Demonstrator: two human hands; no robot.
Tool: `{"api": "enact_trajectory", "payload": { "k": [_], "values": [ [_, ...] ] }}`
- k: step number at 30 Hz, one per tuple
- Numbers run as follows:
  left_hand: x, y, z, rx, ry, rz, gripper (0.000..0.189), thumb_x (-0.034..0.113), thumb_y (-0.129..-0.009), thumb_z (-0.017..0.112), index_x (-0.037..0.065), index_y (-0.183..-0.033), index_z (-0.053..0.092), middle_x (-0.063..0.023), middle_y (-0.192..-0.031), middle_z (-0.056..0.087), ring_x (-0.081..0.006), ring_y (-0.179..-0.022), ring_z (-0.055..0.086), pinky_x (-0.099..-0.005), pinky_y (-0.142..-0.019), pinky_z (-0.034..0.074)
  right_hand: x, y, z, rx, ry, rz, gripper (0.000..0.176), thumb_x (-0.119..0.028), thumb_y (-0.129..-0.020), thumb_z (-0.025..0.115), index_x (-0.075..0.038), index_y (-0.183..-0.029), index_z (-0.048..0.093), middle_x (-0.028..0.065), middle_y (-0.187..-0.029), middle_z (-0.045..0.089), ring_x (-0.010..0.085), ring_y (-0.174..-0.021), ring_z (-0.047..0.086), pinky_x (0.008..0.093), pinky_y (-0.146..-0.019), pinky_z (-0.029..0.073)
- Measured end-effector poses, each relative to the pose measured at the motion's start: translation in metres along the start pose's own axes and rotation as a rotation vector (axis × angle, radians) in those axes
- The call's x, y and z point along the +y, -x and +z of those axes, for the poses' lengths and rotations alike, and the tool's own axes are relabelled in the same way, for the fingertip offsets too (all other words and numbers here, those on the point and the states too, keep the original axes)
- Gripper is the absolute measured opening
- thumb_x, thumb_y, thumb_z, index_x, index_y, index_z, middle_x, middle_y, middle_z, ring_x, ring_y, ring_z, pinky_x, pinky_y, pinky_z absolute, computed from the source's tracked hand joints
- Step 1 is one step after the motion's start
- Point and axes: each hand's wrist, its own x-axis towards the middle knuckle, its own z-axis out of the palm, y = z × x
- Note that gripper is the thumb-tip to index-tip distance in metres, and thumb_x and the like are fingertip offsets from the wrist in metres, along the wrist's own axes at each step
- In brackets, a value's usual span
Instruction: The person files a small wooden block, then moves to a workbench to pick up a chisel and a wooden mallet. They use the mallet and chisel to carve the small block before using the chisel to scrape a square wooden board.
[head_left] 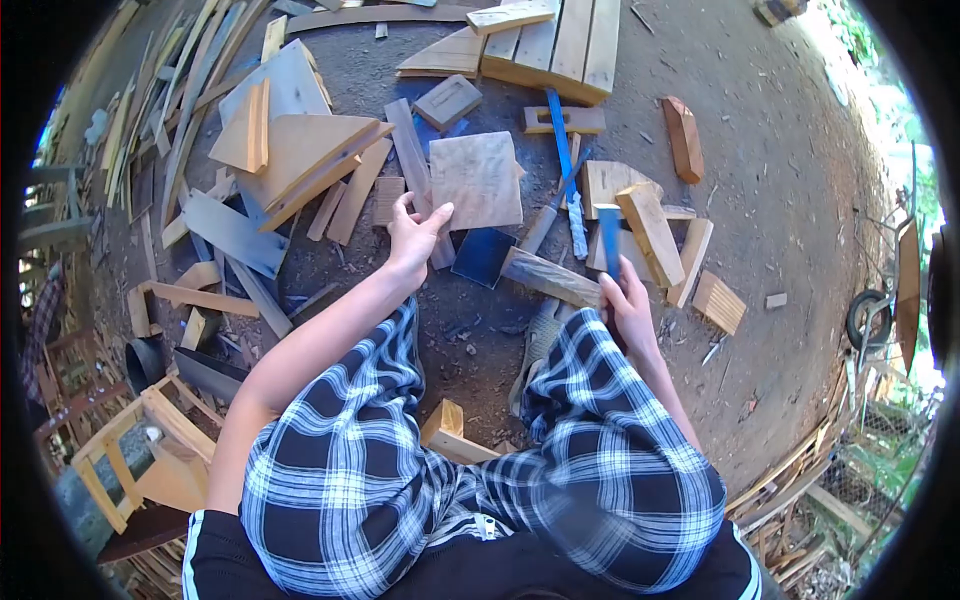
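My left hand [418, 238] pinches the lower left corner of a thin square wooden board [475, 180], held up over the ground. To the right, my right hand [628, 300] grips a chisel [609, 240], its bluish flat blade pointing away from me. The chisel's handle is mostly hidden by my fingers. A narrow wooden block [552, 277] lies just left of my right hand, beside a dark square plate [484, 257]. Behind it are a long blue bar [566, 170] and a tool with a grey handle [538, 229].
Several wood offcuts surround the hands, including a block [650, 234] at right and a stack of boards [300, 165] at left. A slatted wooden piece [550, 50] lies at the back. A reddish block [682, 140] rests on the dirt ground [780, 200].
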Motion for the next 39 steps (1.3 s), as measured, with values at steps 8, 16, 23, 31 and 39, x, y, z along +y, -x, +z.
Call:
{"api": "enact_trajectory", "payload": {
  "k": [8, 16, 23, 31, 39],
  "values": [
    [0.020, 0.023, 0.005, 0.036, -0.230, 0.071, 0.094, 0.035, -0.080, 0.078, 0.008, -0.150, 0.021, -0.0210, -0.136, 0.030, -0.0295, -0.119, 0.045, -0.0404, -0.103, 0.042, -0.067, -0.039, 0.046, -0.412, 0.022, -0.059, 0.051, -0.025, -0.098, 0.059, -0.007, -0.143, 0.043, 0.0004, -0.072, 0.054, 0.0059, -0.051, 0.051, 0.0214, -0.048, 0.044],
    [0.033, 0.015, -0.002, -0.094, -0.785, 0.572, 0.126, 0.060, -0.072, 0.077, 0.000, -0.153, 0.001, -0.0257, -0.154, 0.011, -0.0417, -0.144, 0.016, -0.0481, -0.119, 0.013, -0.073, -0.040, 0.063, -0.162, 0.627, -0.443, 0.059, -0.014, -0.097, 0.054, -0.013, -0.151, 0.030, 0.0180, -0.101, 0.060, 0.0340, -0.079, 0.065, 0.0433, -0.072, 0.054],
    [0.037, 0.001, 0.010, -0.227, -1.041, 0.517, 0.136, 0.071, -0.069, 0.071, 0.004, -0.153, -0.013, -0.0203, -0.161, -0.004, -0.0381, -0.149, -0.002, -0.0546, -0.118, 0.006, -0.082, -0.033, 0.078, -0.226, 1.211, -0.397, 0.066, -0.004, -0.089, 0.050, -0.019, -0.150, 0.031, 0.0225, -0.096, 0.060, 0.0405, -0.073, 0.065, 0.0502, -0.065, 0.054],
    [0.040, 0.008, 0.015, -0.251, -1.016, 0.386, 0.139, 0.071, -0.068, 0.071, 0.008, -0.151, -0.021, -0.0182, -0.162, -0.007, -0.0366, -0.149, -0.002, -0.0608, -0.116, 0.001, -0.090, -0.091, 0.120, -0.014, 1.268, -0.623, 0.064, -0.008, -0.084, 0.055, -0.004, -0.145, 0.035, 0.0204, -0.075, 0.066, 0.0382, -0.066, 0.069, 0.0433, -0.057, 0.058],
    [0.037, 0.009, 0.017, -0.252, -0.951, 0.362, 0.138, 0.072, -0.069, 0.069, 0.010, -0.151, -0.022, -0.0162, -0.162, -0.007, -0.0372, -0.149, -0.002, -0.0625, -0.115, 0.002, -0.080, -0.049, 0.106, -0.039, 1.346, -0.583, 0.061, -0.007, -0.085, 0.055, -0.005, -0.143, 0.039, 0.0215, -0.081, 0.068, 0.0333, -0.070, 0.071, 0.0419, -0.057, 0.058]
  ]
}}
